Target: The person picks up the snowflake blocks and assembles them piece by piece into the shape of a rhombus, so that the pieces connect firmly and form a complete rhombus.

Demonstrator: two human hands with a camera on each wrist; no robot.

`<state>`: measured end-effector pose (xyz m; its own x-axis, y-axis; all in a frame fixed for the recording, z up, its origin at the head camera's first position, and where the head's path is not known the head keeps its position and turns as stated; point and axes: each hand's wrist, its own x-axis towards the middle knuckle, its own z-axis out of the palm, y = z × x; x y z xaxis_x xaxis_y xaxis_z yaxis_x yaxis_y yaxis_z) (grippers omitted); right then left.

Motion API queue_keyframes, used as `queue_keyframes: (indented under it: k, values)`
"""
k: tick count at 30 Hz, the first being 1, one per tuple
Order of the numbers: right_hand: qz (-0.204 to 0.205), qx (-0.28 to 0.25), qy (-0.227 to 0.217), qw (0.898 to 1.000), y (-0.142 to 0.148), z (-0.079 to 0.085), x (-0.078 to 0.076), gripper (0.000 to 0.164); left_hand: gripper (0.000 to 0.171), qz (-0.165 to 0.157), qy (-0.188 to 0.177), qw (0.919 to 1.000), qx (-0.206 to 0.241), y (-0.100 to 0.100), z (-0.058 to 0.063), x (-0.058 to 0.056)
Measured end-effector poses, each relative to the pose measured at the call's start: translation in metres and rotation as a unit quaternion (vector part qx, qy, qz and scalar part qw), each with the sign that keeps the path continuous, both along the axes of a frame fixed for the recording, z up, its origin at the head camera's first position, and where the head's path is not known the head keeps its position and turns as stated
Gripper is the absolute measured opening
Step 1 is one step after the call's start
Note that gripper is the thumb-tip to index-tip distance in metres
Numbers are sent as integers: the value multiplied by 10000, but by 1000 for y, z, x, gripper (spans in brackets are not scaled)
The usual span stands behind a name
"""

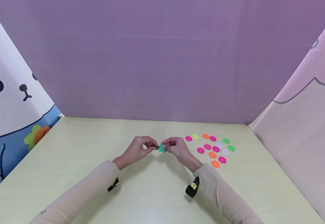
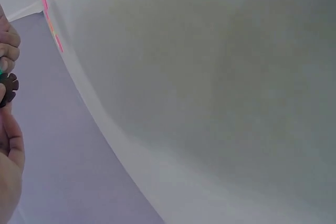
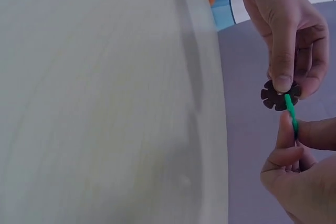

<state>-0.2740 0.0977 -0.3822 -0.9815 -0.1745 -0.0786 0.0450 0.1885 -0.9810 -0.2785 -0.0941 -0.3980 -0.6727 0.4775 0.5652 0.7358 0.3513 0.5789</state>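
Above the middle of the table, both hands meet at two small notched plastic discs shaped like snowflakes. My left hand (image 1: 141,148) pinches a dark brown disc (image 3: 273,98) between thumb and fingers. A green disc (image 1: 161,148) is pinched by my right hand (image 1: 178,149). In the right wrist view the green disc stands edge-on, its rim right at the brown disc's edge and roughly crosswise to it. The left wrist view catches only part of the brown disc (image 2: 9,88) and the fingers at its left border.
To the right on the pale table (image 1: 156,193) lie several loose discs: pink (image 1: 207,147), orange (image 1: 212,155), green (image 1: 231,148), white (image 1: 225,152) and yellow (image 1: 195,136). A purple panel (image 1: 156,62) rises behind the table, with printed cloths at both sides.
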Motion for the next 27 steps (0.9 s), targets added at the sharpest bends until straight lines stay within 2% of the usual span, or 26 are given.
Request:
queue_keyframes:
  k: [7,14,21,27]
  values:
    - [251,-20,-13,9997,1,-2,1,16,13,96,-426,9990,7,-2,-2,0]
    - [314,-11,-106,9995,2,-1,3,16,12,-3,-824,9965,123,-5,0,1]
    - [583,-137,-4,9982,4,1,5,19,12,-118,-842,9962,173,-7,3,2]
    - [652,-143,-15,9978,4,2,6,26,14,-233,-1173,9925,244,-10,4,3]
